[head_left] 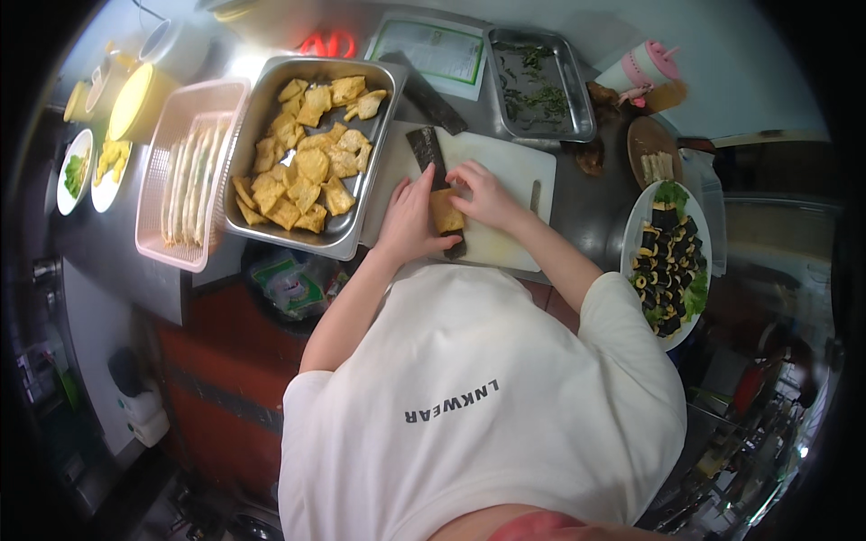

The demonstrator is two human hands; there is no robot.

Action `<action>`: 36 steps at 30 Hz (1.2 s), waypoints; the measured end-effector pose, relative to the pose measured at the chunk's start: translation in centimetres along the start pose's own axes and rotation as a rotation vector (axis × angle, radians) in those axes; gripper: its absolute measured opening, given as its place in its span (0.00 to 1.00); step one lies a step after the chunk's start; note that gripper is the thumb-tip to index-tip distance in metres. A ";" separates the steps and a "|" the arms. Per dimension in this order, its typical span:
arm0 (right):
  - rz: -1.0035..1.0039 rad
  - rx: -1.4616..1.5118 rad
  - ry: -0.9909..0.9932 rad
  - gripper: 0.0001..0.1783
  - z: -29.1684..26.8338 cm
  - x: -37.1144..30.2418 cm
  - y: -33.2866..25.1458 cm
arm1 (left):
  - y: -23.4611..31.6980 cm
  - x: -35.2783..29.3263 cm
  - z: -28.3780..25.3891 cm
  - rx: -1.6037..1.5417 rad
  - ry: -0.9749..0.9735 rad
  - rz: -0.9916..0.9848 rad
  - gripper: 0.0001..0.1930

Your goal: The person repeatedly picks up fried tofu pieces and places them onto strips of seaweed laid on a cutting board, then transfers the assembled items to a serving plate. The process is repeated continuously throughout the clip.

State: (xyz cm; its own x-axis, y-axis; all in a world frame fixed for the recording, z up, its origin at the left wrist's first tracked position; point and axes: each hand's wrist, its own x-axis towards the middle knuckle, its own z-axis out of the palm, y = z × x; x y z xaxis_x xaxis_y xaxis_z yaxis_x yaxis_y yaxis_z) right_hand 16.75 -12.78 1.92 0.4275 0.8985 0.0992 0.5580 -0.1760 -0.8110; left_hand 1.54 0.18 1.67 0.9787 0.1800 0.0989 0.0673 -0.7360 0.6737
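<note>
On the white cutting board (514, 167), a golden fried tofu piece (446, 213) lies across a dark seaweed strip (424, 147). The strip shows beyond the tofu at the far end and a little at the near end. My left hand (410, 219) rests along the left side with its fingers stretched and its thumb spread at the tofu's near edge. From the right, my right hand (487, 197) has curled fingers, with the thumb side on the tofu's right edge. Its fingertips are partly hidden.
A steel pan (374, 203) of fried tofu pieces stands left, beside a pink basket (149, 216) of long pale rolls. Dark seaweed strips (433, 97) and a herb tray (577, 122) lie behind the board. An oval plate (634, 216) of seaweed-wrapped rolls is right, near a pink-lidded cup (636, 68).
</note>
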 end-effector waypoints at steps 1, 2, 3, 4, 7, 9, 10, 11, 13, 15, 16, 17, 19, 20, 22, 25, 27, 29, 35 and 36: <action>0.018 0.021 0.019 0.13 -1.1 0.5 0.1 | 0.0 -0.1 0.1 0.006 0.053 0.037 0.60; 0.035 0.042 0.037 0.13 -2.2 1.2 0.1 | -0.2 -0.2 0.4 0.013 0.109 0.074 0.60; 0.101 0.020 0.131 0.13 -3.9 2.3 1.4 | -0.2 -0.3 0.5 0.017 0.162 0.108 0.60; 0.170 -0.003 0.229 0.12 -6.2 3.8 3.3 | -0.1 -0.2 0.5 0.009 0.167 0.105 0.59; 0.218 -0.374 0.367 0.15 -13.3 6.3 8.3 | -0.3 -0.3 0.8 -0.030 0.192 0.107 0.57; 0.348 -0.644 0.277 0.19 -15.2 7.2 10.5 | -0.6 -0.2 0.9 -0.060 0.235 0.132 0.54; 0.426 -0.696 0.238 0.20 -15.5 7.6 11.1 | -0.7 -0.2 0.9 -0.054 0.232 0.127 0.52; 0.504 -0.750 0.197 0.21 -15.7 7.9 11.6 | -0.6 -0.3 0.9 -0.051 0.231 0.122 0.51; 0.540 -0.646 0.203 0.22 -15.6 8.2 12.8 | -0.5 -0.3 0.9 -0.053 0.231 0.120 0.49; 0.564 -0.572 0.223 0.22 -15.1 8.6 13.0 | -0.6 -0.4 0.9 -0.060 0.234 0.113 0.48; 0.574 -0.553 0.246 0.21 -14.7 8.9 13.1 | -0.6 -0.4 0.9 -0.063 0.235 0.114 0.47; 0.586 -0.534 0.270 0.21 -14.5 8.9 13.3 | -0.6 -0.4 0.8 -0.066 0.234 0.117 0.47; 0.599 -0.577 0.284 0.20 -14.2 9.3 14.2 | -0.6 -0.4 0.8 -0.063 0.233 0.125 0.46; 0.603 -0.597 0.289 0.19 -14.1 9.6 14.3 | -0.6 -0.4 0.8 -0.056 0.235 0.127 0.46; 0.622 -0.532 0.258 0.19 -14.2 9.6 14.4 | -0.6 -0.4 0.8 -0.050 0.236 0.124 0.45; 0.523 -0.359 0.262 0.17 -15.2 9.2 14.0 | -0.6 -0.4 0.8 -0.057 0.244 0.110 0.44; 0.457 -0.207 0.266 0.15 -15.7 8.7 12.8 | -0.7 -0.6 1.0 -0.065 0.250 0.100 0.43; 0.431 -0.045 0.267 0.12 -16.3 8.3 11.8 | -0.7 -0.5 0.9 -0.073 0.257 0.105 0.42; 0.404 -0.262 0.180 0.12 -15.8 8.2 12.6 | -0.6 -0.5 0.9 -0.063 0.256 0.111 0.40; 0.398 -0.313 0.180 0.12 -15.5 8.2 12.4 | -0.7 -0.6 0.9 -0.056 0.257 0.111 0.39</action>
State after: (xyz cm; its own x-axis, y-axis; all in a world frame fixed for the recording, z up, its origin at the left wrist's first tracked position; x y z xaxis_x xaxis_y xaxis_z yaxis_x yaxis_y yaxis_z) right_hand 38.21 -13.77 1.56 0.7489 0.6599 -0.0613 0.5016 -0.6248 -0.5984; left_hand 1.11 -0.01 0.50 0.8977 0.2649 0.3522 -0.0558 -0.7244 0.6871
